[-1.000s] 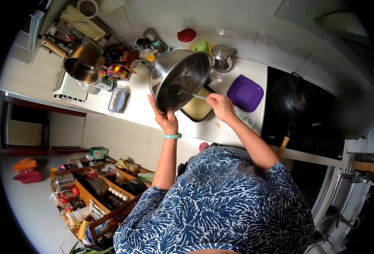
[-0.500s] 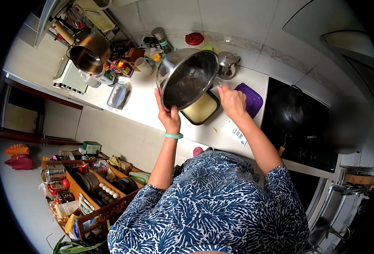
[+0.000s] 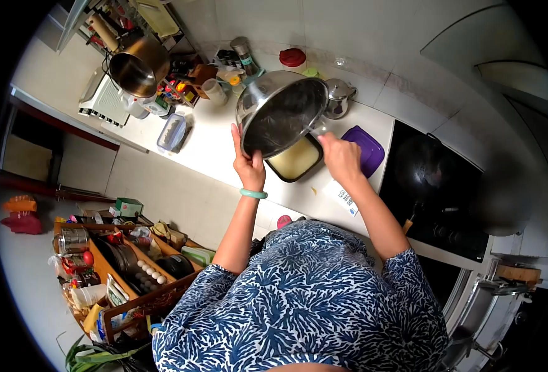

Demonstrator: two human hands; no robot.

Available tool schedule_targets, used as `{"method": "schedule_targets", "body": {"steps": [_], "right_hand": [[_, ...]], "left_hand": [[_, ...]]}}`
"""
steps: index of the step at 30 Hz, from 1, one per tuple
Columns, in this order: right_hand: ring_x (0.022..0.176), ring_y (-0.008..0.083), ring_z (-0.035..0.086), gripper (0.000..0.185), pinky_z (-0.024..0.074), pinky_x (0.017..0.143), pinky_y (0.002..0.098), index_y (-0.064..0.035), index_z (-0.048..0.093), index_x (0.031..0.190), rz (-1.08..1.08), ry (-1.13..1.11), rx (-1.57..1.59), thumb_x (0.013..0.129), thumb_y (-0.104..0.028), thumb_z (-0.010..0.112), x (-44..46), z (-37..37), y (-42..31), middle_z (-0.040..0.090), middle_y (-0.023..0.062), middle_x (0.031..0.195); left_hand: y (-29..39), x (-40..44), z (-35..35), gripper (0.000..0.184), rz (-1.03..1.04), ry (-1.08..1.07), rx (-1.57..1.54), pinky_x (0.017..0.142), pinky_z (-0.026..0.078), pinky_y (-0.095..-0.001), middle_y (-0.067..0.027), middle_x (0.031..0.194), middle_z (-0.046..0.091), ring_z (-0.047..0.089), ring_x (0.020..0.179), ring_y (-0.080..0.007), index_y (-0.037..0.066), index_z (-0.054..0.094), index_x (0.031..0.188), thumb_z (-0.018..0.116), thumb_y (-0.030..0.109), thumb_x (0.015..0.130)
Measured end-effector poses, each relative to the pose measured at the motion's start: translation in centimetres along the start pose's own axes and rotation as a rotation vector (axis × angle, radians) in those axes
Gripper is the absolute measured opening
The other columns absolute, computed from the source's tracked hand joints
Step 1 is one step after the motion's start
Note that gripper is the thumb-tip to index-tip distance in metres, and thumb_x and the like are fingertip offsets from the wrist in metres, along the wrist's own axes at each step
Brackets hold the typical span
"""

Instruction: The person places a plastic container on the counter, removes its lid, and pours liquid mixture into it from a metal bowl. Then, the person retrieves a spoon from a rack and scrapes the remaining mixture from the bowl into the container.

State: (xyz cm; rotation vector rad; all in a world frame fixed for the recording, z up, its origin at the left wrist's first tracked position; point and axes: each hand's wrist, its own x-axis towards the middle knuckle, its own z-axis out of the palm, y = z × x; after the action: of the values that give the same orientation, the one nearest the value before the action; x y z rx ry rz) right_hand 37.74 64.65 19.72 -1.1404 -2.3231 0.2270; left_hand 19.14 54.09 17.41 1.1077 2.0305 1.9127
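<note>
I have the steel bowl point(image 3: 244, 106) tipped on its side above the counter point(image 3: 215, 139). My left hand point(image 3: 249, 172) is the nearer one and touches it. That hand grips the lower rim, with some fingers along the outer wall and others curled over the edge. My right hand point(image 3: 342, 160) is closed around a spoon-like utensil point(image 3: 318, 128), blurred at its tip, so I cannot tell whether it touches the bowl.

From my right hand, the bowl lies to the left and farther from me. Its wide mouth looks like a long oval, slanting from near my left fingers up and away to the right, and it faces partly toward me and toward my right hand. The lower edge overhangs part of the dark-rimmed tray point(image 3: 309, 171), which sits between my hands, just beside the right one.

The bowl is shiny outside, dark and streaked inside, with smears on the wall. The tray holds a pale yellow, smooth-looking filling point(image 3: 292, 162). Just beyond my right hand is a purple container point(image 3: 369, 150); a lidded metal pot point(image 3: 338, 102) stands past the bowl.
</note>
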Motion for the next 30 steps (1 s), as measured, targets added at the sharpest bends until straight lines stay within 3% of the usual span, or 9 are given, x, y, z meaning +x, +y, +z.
{"method": "schedule_targets", "body": {"steps": [2,5,10,13,15,25,27,28,30], "right_hand": [[0.050,0.0351,0.059,0.020,0.0448,0.046,0.0436,-0.0072,0.060,0.085,-0.055,0.152,-0.049,0.094,-0.024,0.053,0.8,-1.4,0.7,0.059,0.0144,0.057],[0.049,0.0320,0.060,0.015,0.0453,0.045,0.0413,-0.0091,0.063,0.100,-0.110,0.280,-0.075,0.090,-0.016,0.056,2.4,-3.2,0.9,0.061,0.0135,0.061],[0.050,0.0303,0.060,0.049,0.0478,0.048,0.0412,-0.0134,0.058,0.125,-0.183,0.076,-0.275,0.077,0.000,0.054,2.2,-2.1,2.2,0.062,0.0149,0.065],[0.050,0.0309,0.060,0.053,0.0485,0.049,0.0420,-0.0136,0.056,0.127,-0.183,0.006,-0.211,0.076,0.001,0.052,1.2,-1.1,2.8,0.060,0.0139,0.063],[0.050,0.0310,0.060,0.057,0.0471,0.048,0.0418,-0.0139,0.054,0.129,-0.165,0.041,-0.144,0.074,0.001,0.054,1.2,-1.9,2.2,0.060,0.0131,0.062],[0.059,0.0409,0.060,0.034,0.0470,0.059,0.0501,-0.0133,0.057,0.122,-0.058,-0.151,0.004,0.089,-0.009,0.050,0.3,-0.5,2.3,0.064,0.0200,0.070],[0.062,0.0401,0.061,0.028,0.0464,0.058,0.0486,-0.0117,0.058,0.119,-0.027,-0.019,0.133,0.093,-0.018,0.050,0.5,-0.5,2.2,0.063,0.0192,0.068],[0.062,0.0401,0.061,0.028,0.0464,0.058,0.0486,-0.0117,0.058,0.119,-0.026,-0.021,0.134,0.093,-0.018,0.050,0.8,-0.4,2.4,0.063,0.0192,0.068],[0.061,0.0384,0.060,0.026,0.0461,0.055,0.0457,-0.0102,0.061,0.115,-0.013,0.003,0.038,0.091,-0.014,0.054,1.3,-0.5,2.7,0.060,0.0206,0.065]], "left_hand": [[-0.1,0.1,0.0,0.079,0.138,-0.012,0.019,0.069,0.041,-0.0175,-0.0130,0.138,0.049,0.054,0.079,-0.0083,0.012,0.025,0.148,0.044,-0.012,0.075],[0.9,0.0,0.0,0.080,0.074,-0.031,0.006,0.071,0.041,-0.0176,-0.0122,0.138,0.050,0.056,0.083,-0.0088,0.013,0.025,0.148,0.043,-0.013,0.074],[1.2,0.2,0.5,0.079,0.148,-0.025,0.006,0.067,0.041,-0.0169,-0.0074,0.134,0.053,0.047,0.071,-0.0056,0.013,0.024,0.148,0.044,-0.012,0.076],[1.5,0.4,0.1,0.079,0.199,-0.028,0.029,0.072,0.042,-0.0175,-0.0084,0.137,0.050,0.053,0.082,-0.0068,0.014,0.024,0.148,0.043,-0.013,0.076],[2.0,0.3,-0.3,0.079,0.052,-0.061,0.035,0.072,0.043,-0.0179,-0.0105,0.137,0.050,0.062,0.085,-0.0140,0.012,0.027,0.147,0.042,-0.012,0.073],[1.0,0.1,0.0,0.080,0.135,-0.019,0.045,0.066,0.040,-0.0161,-0.0100,0.136,0.051,0.053,0.072,-0.0097,0.013,0.026,0.147,0.042,-0.012,0.073],[1.0,-0.1,-0.2,0.079,0.030,-0.071,-0.104,0.085,0.039,-0.0186,-0.0109,0.142,0.044,0.052,0.110,-0.0122,0.013,0.022,0.149,0.041,-0.014,0.077],[0.9,-0.2,-0.2,0.079,0.028,-0.071,-0.102,0.085,0.039,-0.0186,-0.0109,0.142,0.044,0.052,0.110,-0.0122,0.013,0.022,0.149,0.041,-0.014,0.077],[0.6,-0.1,0.0,0.079,0.138,-0.006,-0.046,0.068,0.041,-0.0162,-0.0115,0.138,0.049,0.058,0.080,-0.0100,0.012,0.026,0.147,0.042,-0.012,0.073]]}}
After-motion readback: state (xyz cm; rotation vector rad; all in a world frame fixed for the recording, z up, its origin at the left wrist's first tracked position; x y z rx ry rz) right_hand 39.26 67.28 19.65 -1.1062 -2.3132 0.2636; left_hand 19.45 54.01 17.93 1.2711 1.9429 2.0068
